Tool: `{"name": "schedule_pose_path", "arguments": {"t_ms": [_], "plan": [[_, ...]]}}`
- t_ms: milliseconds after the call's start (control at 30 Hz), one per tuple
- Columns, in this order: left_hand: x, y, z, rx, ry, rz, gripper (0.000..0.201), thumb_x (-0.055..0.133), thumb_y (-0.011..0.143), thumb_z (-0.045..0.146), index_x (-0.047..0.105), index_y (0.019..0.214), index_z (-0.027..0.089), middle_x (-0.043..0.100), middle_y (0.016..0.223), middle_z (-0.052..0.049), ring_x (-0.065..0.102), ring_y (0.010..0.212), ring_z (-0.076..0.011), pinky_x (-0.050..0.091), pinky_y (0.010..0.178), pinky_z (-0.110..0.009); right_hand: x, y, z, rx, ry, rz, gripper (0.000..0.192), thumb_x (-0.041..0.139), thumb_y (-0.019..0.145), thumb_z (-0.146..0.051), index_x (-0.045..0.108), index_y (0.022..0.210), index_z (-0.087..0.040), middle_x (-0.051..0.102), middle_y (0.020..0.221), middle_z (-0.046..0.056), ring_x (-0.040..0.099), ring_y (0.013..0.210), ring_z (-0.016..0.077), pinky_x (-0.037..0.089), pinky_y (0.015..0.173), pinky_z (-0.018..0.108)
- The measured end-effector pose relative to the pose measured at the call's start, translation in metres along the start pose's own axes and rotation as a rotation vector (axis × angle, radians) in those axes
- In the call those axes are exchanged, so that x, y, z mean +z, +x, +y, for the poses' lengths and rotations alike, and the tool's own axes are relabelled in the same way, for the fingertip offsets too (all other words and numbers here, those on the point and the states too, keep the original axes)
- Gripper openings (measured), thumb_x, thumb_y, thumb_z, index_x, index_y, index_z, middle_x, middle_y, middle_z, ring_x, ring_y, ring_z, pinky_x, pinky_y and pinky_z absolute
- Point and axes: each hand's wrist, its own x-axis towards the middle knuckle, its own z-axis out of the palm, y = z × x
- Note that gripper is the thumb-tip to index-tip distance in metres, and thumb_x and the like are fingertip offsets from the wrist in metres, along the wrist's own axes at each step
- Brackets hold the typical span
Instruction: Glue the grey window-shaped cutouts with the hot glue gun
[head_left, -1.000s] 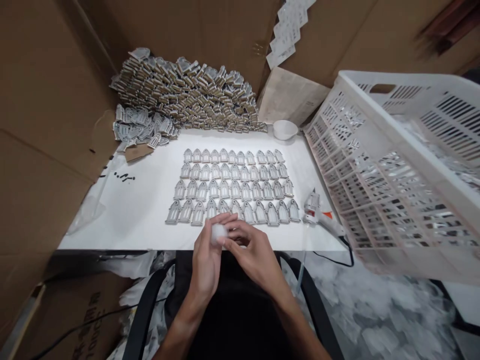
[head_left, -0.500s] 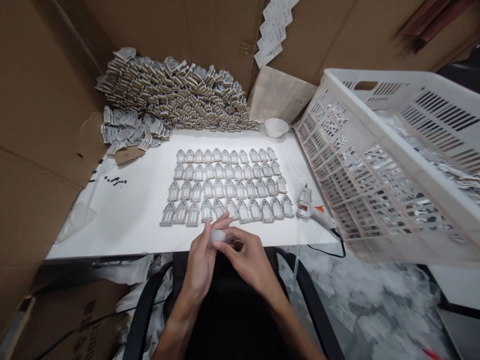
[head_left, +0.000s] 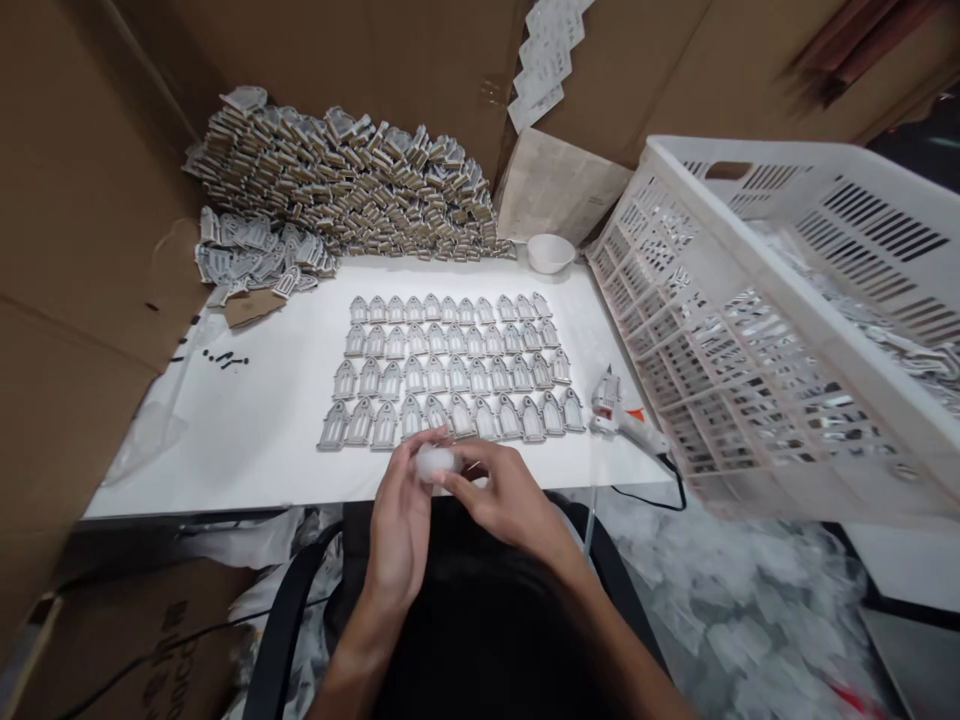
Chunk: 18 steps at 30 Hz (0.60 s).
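- Here, the left hand [head_left: 401, 515] cups a small whitish rounded lump [head_left: 436, 461], its grip partly curled round it.
- The right hand [head_left: 510, 495] has its grip on the same lump, thumb and fingers pinching its side.
- The lump sits between both hands, at the near edge of the white tabletop [head_left: 255, 420].
- Just beyond are four rows of flat grey-and-white arched pieces [head_left: 457, 374].
- Rightward lies a pale glue gun with an orange trigger [head_left: 609, 412], beside a white slotted plastic crate [head_left: 757, 250].
- Farthest back, a tall heap of similar pieces [head_left: 360, 185] leans toward brown cardboard [head_left: 405, 60].
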Motion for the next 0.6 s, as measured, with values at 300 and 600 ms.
{"name": "schedule_pose_path", "arguments": {"t_ms": [300, 600], "plan": [[0.006, -0.009, -0.009, 0.038, -0.009, 0.142, 0.046, 0.081, 0.096, 0.048, 0.072, 0.138, 0.029, 0.072, 0.148, -0.007, 0.062, 0.144, -0.0254, 0.047, 0.12, -0.033, 0.018, 0.005, -0.03, -0.242, -0.576, 0.054, 0.03, 0.055, 0.106, -0.005, 0.075, 0.127, -0.013, 0.076, 0.11, 0.015, 0.069, 0.099, 0.0309, 0.058, 0.091, 0.046], [0.014, 0.001, 0.007, 0.025, -0.134, 0.163, 0.034, 0.08, 0.098, 0.044, 0.078, 0.122, 0.02, 0.08, 0.128, -0.01, 0.07, 0.132, -0.028, 0.057, 0.109, -0.033, 0.018, 0.018, -0.042, -0.209, -0.529, -0.015, 0.031, 0.057, 0.109, -0.01, 0.07, 0.135, -0.02, 0.067, 0.12, 0.013, 0.068, 0.106, 0.0272, 0.061, 0.091, 0.044]]}}
